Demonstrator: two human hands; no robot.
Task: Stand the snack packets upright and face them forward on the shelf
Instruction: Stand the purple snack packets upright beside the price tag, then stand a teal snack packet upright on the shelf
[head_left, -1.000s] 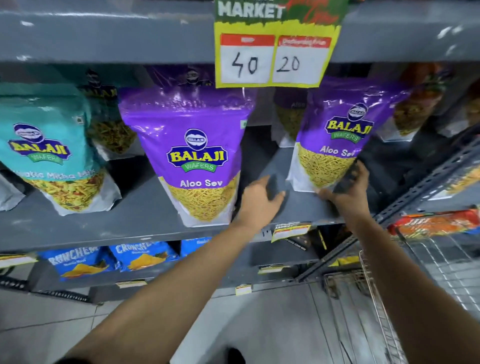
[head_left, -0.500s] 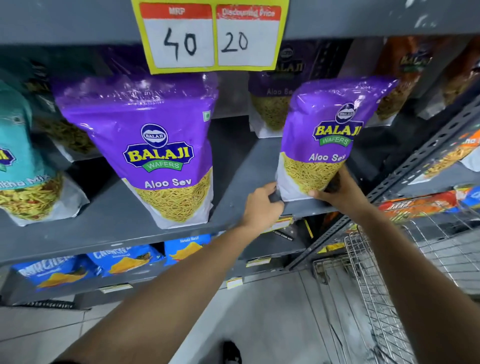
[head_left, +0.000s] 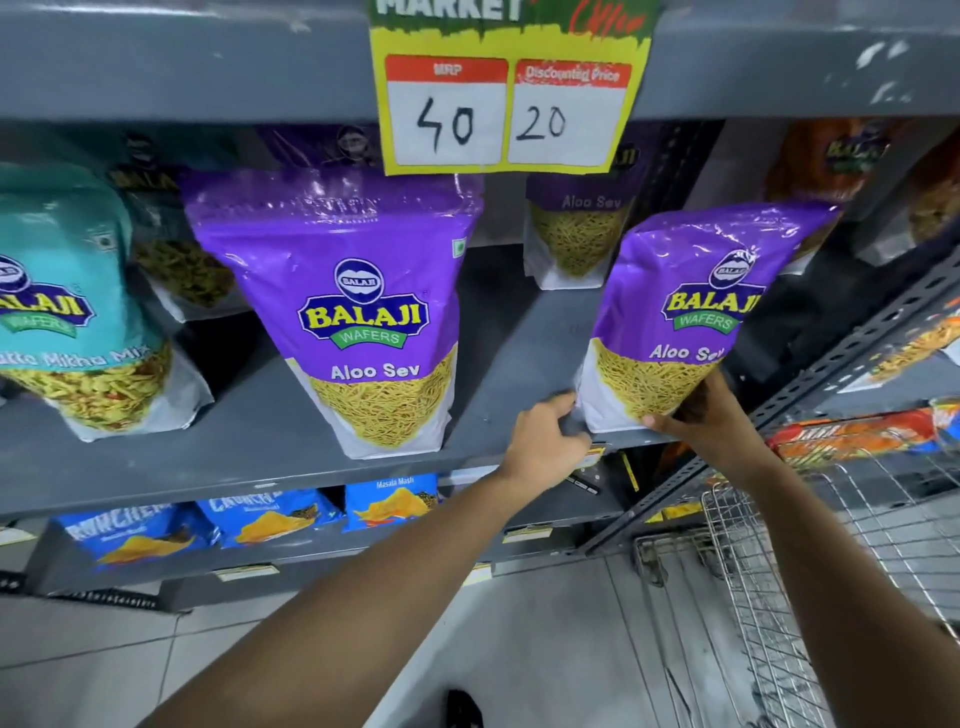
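Observation:
A purple Aloo Sev packet (head_left: 680, 312) stands at the front edge of the grey shelf (head_left: 260, 441), leaning a little to the right, label forward. My right hand (head_left: 706, 421) grips its lower right corner. My left hand (head_left: 550, 441) has its fingers curled at the packet's lower left corner, on the shelf edge. A second purple Aloo Sev packet (head_left: 358, 312) stands upright at the middle, facing forward. A teal Khatta Mitha Mix packet (head_left: 67, 312) stands at the left. Another Aloo Sev packet (head_left: 576, 234) sits further back.
A yellow price card (head_left: 509, 114) reading 40 and 20 hangs from the shelf above. Blue Crunchem packets (head_left: 270, 519) lie on the lower shelf. A wire trolley (head_left: 779, 597) stands at the right, beside a slotted upright (head_left: 857, 332). Orange packets (head_left: 831, 161) sit at the back right.
My left hand moved from the bare shelf to the right packet's lower left corner. The packet has come forward to the shelf edge between both hands. The camera shifted.

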